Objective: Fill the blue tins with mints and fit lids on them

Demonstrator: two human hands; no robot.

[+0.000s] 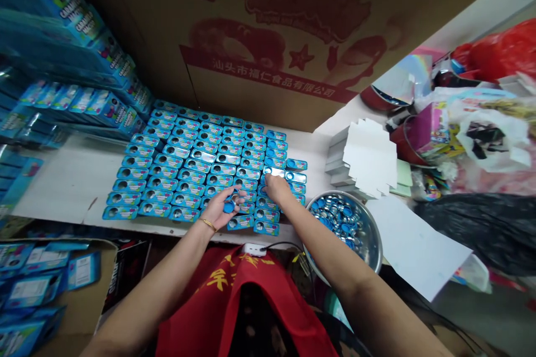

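Note:
Rows of small blue boxes (pixel 184 166) stand close together on the white table (pixel 75 178), most with a round dark or silvery spot on top. My left hand (pixel 221 208) is palm up over the front rows, fingers curled round several small round caps, blue and silver. Over the right-hand columns, my right hand (pixel 276 188) reaches down with its fingers pressed together on a box top; anything between the fingertips is hidden. A metal bowl (pixel 376 234) full of blue and silver caps (pixel 339 217) sits right of my right forearm.
A large cardboard carton (pixel 268 39) rises behind the rows. Stacked packs of blue boxes (pixel 113 61) stand left. White folded cartons (pixel 368 156), a white sheet (pixel 419 245) and a black bag (pixel 481 228) lie right. An open box (pixel 79 301) of blue packets is lower left.

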